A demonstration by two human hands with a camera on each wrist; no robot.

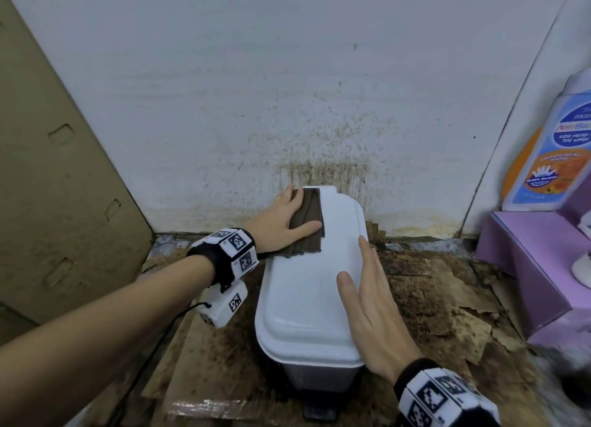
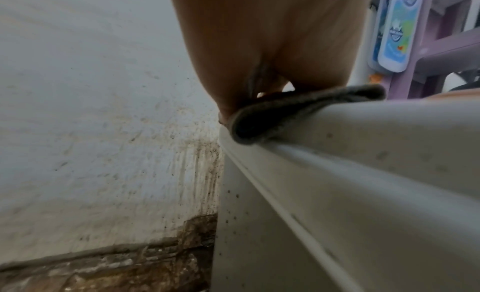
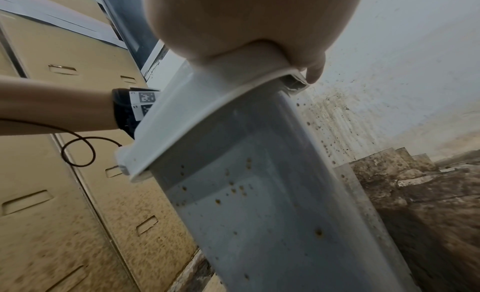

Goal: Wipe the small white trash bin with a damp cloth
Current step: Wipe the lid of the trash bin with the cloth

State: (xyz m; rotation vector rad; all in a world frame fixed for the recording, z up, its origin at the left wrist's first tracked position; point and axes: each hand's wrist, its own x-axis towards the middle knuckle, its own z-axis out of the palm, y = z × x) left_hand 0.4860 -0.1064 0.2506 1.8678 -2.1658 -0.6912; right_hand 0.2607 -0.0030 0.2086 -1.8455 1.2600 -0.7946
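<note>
A small white trash bin (image 1: 303, 286) stands against the stained wall, lid closed. A folded dark brown cloth (image 1: 308, 223) lies on the far left part of the lid. My left hand (image 1: 284, 222) rests flat on the cloth with straight fingers, pressing it onto the lid. In the left wrist view the cloth (image 2: 298, 109) drapes over the lid's edge under the left hand (image 2: 259, 49). My right hand (image 1: 371, 308) lies flat along the lid's right side, fingers straight. The right wrist view shows the bin's speckled side (image 3: 259, 204) below the right hand (image 3: 246, 23).
A tall cardboard panel (image 1: 54, 171) leans at the left. A purple shelf (image 1: 531, 266) with a wash bottle (image 1: 556, 145) stands at the right. Torn, dirty cardboard (image 1: 447, 298) covers the floor around the bin. The wall (image 1: 287, 91) behind is spattered brown.
</note>
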